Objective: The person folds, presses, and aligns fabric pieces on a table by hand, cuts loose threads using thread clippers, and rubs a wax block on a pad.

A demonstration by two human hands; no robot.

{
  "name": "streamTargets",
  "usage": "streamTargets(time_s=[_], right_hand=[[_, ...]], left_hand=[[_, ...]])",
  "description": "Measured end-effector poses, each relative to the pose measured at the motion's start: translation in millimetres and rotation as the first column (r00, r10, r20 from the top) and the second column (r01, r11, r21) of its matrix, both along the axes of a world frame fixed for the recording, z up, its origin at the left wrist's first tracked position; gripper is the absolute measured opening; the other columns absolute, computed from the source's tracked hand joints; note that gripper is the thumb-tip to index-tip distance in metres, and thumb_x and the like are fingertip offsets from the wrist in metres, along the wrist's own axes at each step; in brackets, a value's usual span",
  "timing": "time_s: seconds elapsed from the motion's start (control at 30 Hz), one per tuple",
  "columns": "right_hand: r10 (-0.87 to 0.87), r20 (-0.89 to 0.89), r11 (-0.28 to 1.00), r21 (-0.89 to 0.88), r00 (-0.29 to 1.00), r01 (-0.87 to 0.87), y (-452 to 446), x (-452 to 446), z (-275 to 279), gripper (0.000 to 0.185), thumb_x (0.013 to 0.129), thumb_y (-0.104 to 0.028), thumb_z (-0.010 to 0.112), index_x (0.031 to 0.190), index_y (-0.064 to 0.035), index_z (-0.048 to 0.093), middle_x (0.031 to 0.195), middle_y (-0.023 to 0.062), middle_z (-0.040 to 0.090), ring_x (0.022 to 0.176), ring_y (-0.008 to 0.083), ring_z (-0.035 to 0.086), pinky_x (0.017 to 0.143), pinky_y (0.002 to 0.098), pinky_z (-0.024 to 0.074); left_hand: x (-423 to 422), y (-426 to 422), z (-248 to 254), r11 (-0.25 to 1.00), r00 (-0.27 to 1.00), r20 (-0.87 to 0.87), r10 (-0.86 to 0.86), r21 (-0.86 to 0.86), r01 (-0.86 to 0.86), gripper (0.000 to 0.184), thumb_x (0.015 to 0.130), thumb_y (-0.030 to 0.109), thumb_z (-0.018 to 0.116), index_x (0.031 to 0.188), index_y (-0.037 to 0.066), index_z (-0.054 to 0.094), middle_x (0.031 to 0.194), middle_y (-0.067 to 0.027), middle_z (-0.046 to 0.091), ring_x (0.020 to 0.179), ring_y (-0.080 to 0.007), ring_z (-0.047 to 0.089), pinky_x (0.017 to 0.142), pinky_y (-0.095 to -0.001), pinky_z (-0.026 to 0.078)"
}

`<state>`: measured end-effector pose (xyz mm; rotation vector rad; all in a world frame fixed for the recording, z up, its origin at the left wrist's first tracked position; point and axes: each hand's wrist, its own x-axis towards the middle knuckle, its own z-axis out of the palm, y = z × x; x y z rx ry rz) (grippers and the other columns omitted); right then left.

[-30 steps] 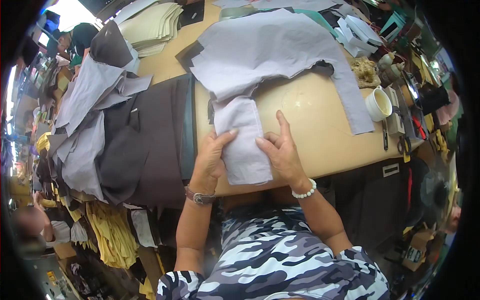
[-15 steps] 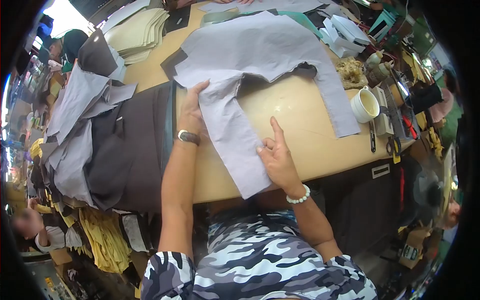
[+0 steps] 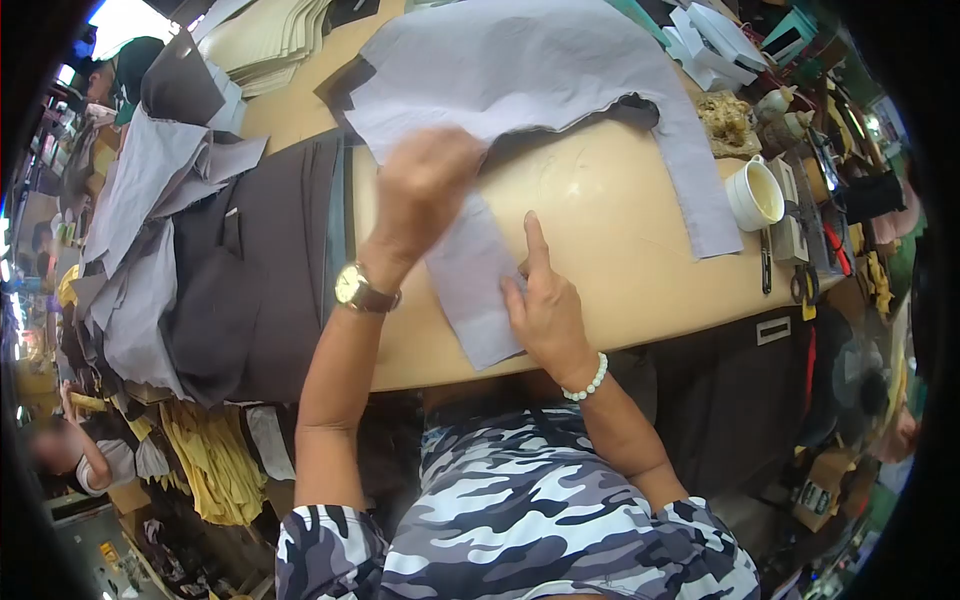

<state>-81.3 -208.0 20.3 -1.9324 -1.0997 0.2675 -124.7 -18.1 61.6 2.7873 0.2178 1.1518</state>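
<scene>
A large pale grey fabric piece (image 3: 520,60) with a dark underside lies on the table, and two strips of it reach toward me. Over the upper part of its left strip (image 3: 470,270) is my left hand (image 3: 425,190), smeared by motion, so its fingers cannot be made out; it wears a wristwatch (image 3: 352,287). My right hand (image 3: 550,320) is at the right edge of that strip, thumb on the cloth and index finger stretched forward. Its other fingers are curled and partly hidden, seeming to pinch the edge.
Dark cloth (image 3: 260,260) is stacked at the left, with crumpled grey pieces (image 3: 150,220) beside it. Cream sheets (image 3: 265,45) are piled at the far left. Along the right are a white cup (image 3: 752,197), scissors (image 3: 803,285) and a pen (image 3: 767,265).
My left hand has risen off the fabric, moving right across the left strip, its wrist turned. My right hand stays at the strip's edge, slightly farther forward. The whole view has shifted a little.
</scene>
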Motion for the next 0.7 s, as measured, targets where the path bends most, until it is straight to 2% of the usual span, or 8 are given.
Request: streamTargets(time_s=[0.03, 0.13, 0.23, 0.37, 0.47, 0.57, 0.67, 0.7], right_hand=[[-0.001, 0.019, 1.000, 0.010, 1.000, 0.001, 0, -1, -1, 0.072, 0.082, -0.007, 0.056, 0.142, 0.0050, 0.019, 0.076, 0.0267, 0.061, 0.058, 0.0409, 0.058, 0.055, 0.0475, 0.0453], [-0.004, 0.007, 0.998, -0.056, 1.000, 0.005, -3, -3, 6, 0.072, 0.081, -0.005, 0.058, 0.142, 0.0035, 0.021, 0.073, 0.0217, 0.058, 0.061, 0.0390, 0.058, 0.057, 0.0447, 0.0453], [-0.013, 0.017, 0.996, -0.087, 1.000, 0.014, -4, -3, 6, 0.072, 0.081, -0.005, 0.060, 0.142, 0.0034, 0.023, 0.072, 0.0190, 0.057, 0.061, 0.0381, 0.058, 0.057, 0.0432, 0.0451], [0.019, 0.068, 0.998, -0.069, 0.997, -0.014, -5, -7, 5, 0.073, 0.080, -0.008, 0.060, 0.142, 0.0027, 0.022, 0.091, 0.0269, 0.063, 0.061, 0.0392, 0.061, 0.055, 0.0449, 0.0481], [0.065, 0.124, 0.992, -0.120, 0.990, -0.050, -17, -13, 9, 0.072, 0.079, -0.010, 0.063, 0.141, 0.0028, 0.027, 0.101, 0.0247, 0.062, 0.069, 0.0355, 0.063, 0.059, 0.0420, 0.0496], [0.063, 0.133, 0.982, -0.184, 0.989, -0.038, -35, -9, 23, 0.068, 0.077, -0.010, 0.066, 0.137, 0.0021, 0.036, 0.106, 0.0233, 0.060, 0.084, 0.0356, 0.062, 0.072, 0.0426, 0.0498], [-0.136, 0.447, 0.991, 0.065, 0.884, 0.120, -62, 51, 21, 0.059, 0.075, -0.011, 0.067, 0.130, 0.0005, 0.047, 0.107, 0.0210, 0.058, 0.096, 0.0375, 0.057, 0.084, 0.0444, 0.0458], [-0.236, 0.541, 0.967, 0.046, 0.807, 0.251, -72, 76, 30, 0.055, 0.075, -0.010, 0.066, 0.127, -0.0003, 0.050, 0.108, 0.0211, 0.057, 0.100, 0.0386, 0.055, 0.088, 0.0449, 0.0439]], left_hand=[[-3, -5, -3, 0.977, 0.965, -0.176, -0.195, -0.115, 0.177, 0.020, 0.077, 0.003, 0.065, 0.097, 0.003, 0.066, 0.099, -0.0108, 0.064, 0.094, -0.0284, 0.059, 0.080, -0.0350, 0.048], [1, 19, -33, 0.981, 0.920, -0.341, -0.193, -0.067, 0.181, 0.012, 0.079, 0.003, 0.063, 0.090, 0.004, 0.067, 0.096, -0.0094, 0.064, 0.092, -0.0269, 0.059, 0.079, -0.0349, 0.048], [-6, 32, -34, 0.928, 0.946, -0.286, -0.154, -0.370, 0.039, 0.020, 0.082, 0.010, 0.063, 0.101, 0.006, 0.064, 0.104, -0.0101, 0.060, 0.097, -0.0281, 0.058, 0.083, -0.0341, 0.047], [-9, 42, -33, 0.921, 0.913, -0.351, -0.209, -0.385, 0.062, 0.034, 0.080, 0.014, 0.065, 0.114, 0.008, 0.059, 0.111, -0.0107, 0.057, 0.105, -0.0289, 0.054, 0.090, -0.0356, 0.044], [-6, 50, -29, 0.906, 0.891, -0.379, -0.251, -0.416, 0.078, 0.042, 0.079, 0.016, 0.066, 0.119, 0.009, 0.057, 0.113, -0.0107, 0.056, 0.108, -0.0289, 0.052, 0.093, -0.0367, 0.042], [-7, 53, -32, 0.882, 0.888, -0.367, -0.277, -0.464, 0.083, 0.045, 0.078, 0.017, 0.067, 0.120, 0.009, 0.056, 0.115, -0.0107, 0.056, 0.109, -0.0288, 0.051, 0.094, -0.0367, 0.041], [-6, 55, -31, 0.887, 0.890, -0.352, -0.289, -0.448, 0.111, 0.048, 0.076, 0.015, 0.068, 0.121, 0.007, 0.055, 0.116, -0.0114, 0.057, 0.110, -0.0279, 0.052, 0.095, -0.0365, 0.041], [-5, 54, -31, 0.881, 0.898, -0.340, -0.278, -0.463, 0.098, 0.048, 0.075, 0.014, 0.069, 0.121, 0.007, 0.055, 0.115, -0.0118, 0.057, 0.109, -0.0276, 0.053, 0.094, -0.0366, 0.042]])
